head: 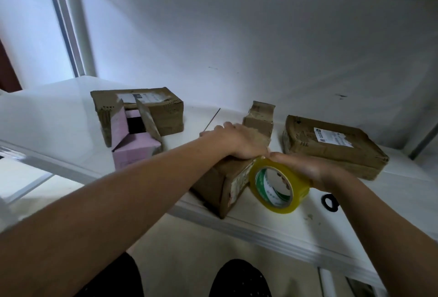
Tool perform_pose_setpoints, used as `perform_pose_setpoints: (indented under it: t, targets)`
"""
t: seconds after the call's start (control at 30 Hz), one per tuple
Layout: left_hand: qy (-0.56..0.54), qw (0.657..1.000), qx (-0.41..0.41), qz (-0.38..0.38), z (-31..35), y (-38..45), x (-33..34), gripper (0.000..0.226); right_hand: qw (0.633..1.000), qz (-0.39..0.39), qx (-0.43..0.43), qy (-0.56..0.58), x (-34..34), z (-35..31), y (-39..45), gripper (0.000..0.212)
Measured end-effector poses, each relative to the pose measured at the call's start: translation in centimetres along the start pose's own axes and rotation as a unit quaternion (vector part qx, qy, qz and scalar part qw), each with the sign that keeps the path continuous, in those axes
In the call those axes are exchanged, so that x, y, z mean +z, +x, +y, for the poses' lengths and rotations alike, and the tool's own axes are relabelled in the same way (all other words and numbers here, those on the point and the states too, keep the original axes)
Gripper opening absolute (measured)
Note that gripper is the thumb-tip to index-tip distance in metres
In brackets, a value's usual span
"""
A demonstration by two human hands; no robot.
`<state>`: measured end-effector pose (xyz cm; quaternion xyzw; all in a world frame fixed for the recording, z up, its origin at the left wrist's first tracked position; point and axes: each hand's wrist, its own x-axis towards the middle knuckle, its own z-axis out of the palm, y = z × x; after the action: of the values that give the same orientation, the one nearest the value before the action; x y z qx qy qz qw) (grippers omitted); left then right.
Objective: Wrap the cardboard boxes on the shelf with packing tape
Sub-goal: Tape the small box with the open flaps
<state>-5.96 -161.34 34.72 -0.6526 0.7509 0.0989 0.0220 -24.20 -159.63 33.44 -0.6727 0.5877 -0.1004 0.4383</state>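
White shelf (pixel 59 116), smooth and glossy, with a raised front rim; a plain white wall (pixel 237 36) rises behind it, a window frame (pixel 68 36) stands at far left, and pale floor shows below.

Items on the shelf:
- Large cardboard box (pixel 151 109), back left, paper label on top, worn edges.
- Pink box (pixel 132 142), flaps open, touching the front of the large box.
- Thin dark stick (pixel 212 119), lying between the large box and the centre box.
- Small crumpled cardboard box (pixel 259 119), back centre.
- Flat cardboard box (pixel 331 145), right, with a white printed label.
- Centre cardboard box (pixel 222 180), at the front rim, one corner overhanging the edge.
- Roll of yellowish packing tape (pixel 277 185), green-and-white core, standing on edge against the centre box's right side.
- Small black ring (pixel 329 202), right of the roll, partly hidden by the forearm.

Left hand (pixel 237 140): lies palm down on top of the centre box, fingers spread flat. Right hand (pixel 305 168): fingers curled over the top of the tape roll, gripping it. The two hands meet at the box's top edge, covering most of its lid.
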Motion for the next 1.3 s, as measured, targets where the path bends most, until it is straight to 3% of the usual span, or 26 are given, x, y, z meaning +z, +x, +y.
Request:
perform_pose_setpoints:
  t: [0.1,0.13,0.2,0.23,0.33,0.4,0.43,0.5,0.57,0.6,0.63,0.7,0.77,0.83,0.87,0.97,1.03,1.3]
  targets:
    - [0.01,0.997,0.01,-0.07,-0.7,-2.5,-0.2,0.104,1.0,0.0,-0.015,0.028,0.2,0.1,0.1,0.082]
    - [-0.014,0.997,0.005,-0.072,-1.1,-3.2,-0.6,0.1,0.999,-0.002,-0.029,0.039,0.2,0.2,0.1,0.078]
    - [-0.124,0.989,-0.001,-0.079,-2.6,-3.6,-1.9,0.068,0.995,0.007,-0.067,0.076,-0.2,0.2,0.0,0.063]
    - [-0.201,0.975,-0.005,-0.092,-3.7,-3.4,-2.6,0.052,0.99,0.019,-0.083,0.109,-0.6,0.1,-0.1,0.054]
    - [-0.398,0.899,-0.018,-0.184,-6.5,-3.2,-3.0,0.033,0.964,0.023,-0.138,0.228,-2.3,-0.9,-0.5,0.036]
    - [-0.463,0.855,-0.007,-0.234,-7.3,-3.2,-1.8,0.03,0.953,-0.011,-0.171,0.248,-2.7,-2.0,-0.9,0.027]
    - [-0.468,0.852,-0.01,-0.232,-7.5,-3.0,-1.3,0.032,0.955,-0.029,-0.18,0.236,-2.4,-2.6,-1.0,0.024]
    - [-0.422,0.887,-0.014,-0.189,-7.6,-2.7,-0.8,0.032,0.957,-0.033,-0.189,0.218,-0.9,-3.6,-0.7,0.027]
    - [-0.23,0.969,-0.02,-0.092,-6.8,-2.8,-1.5,0.018,0.957,0.007,-0.2,0.208,0.5,-4.6,0.1,0.034]
    - [-0.136,0.99,-0.019,-0.023,-5.9,-3.7,-2.0,0.016,0.957,0.022,-0.207,0.202,1.1,-5.1,0.5,0.036]
    - [-0.098,0.995,-0.013,0.016,-4.7,-4.7,-2.2,0.023,0.957,0.034,-0.212,0.197,1.4,-5.6,0.9,0.038]
    - [-0.146,0.989,0.033,-0.013,-2.7,-6.0,-1.3,0.032,0.955,0.055,-0.214,0.198,1.5,-6.2,1.5,0.035]
    - [-0.066,0.995,0.041,-0.056,-1.3,-7.1,0.4,0.086,0.954,0.064,-0.214,0.2,1.5,-6.6,1.8,0.037]
    - [0.047,0.996,-0.041,-0.07,-0.3,-7.2,2.5,0.126,0.956,0.062,-0.213,0.194,1.6,-6.8,1.8,0.039]
    - [0.074,0.993,-0.07,-0.059,0.2,-7.1,3.3,0.128,0.957,0.058,-0.212,0.192,1.6,-6.8,1.7,0.04]
    - [0.067,0.993,-0.094,0.007,0.6,-6.3,4.2,0.092,0.956,0.037,-0.209,0.205,1.5,-6.6,1.2,0.043]
    - [0.071,0.992,-0.097,0.025,0.3,-5.9,4.4,0.082,0.953,0.026,-0.208,0.219,1.5,-6.4,1.0,0.046]
    - [0.079,0.986,-0.146,-0.011,-0.1,-4.8,2.9,0.115,0.95,0.034,-0.192,0.244,1.9,-6.5,0.8,0.041]
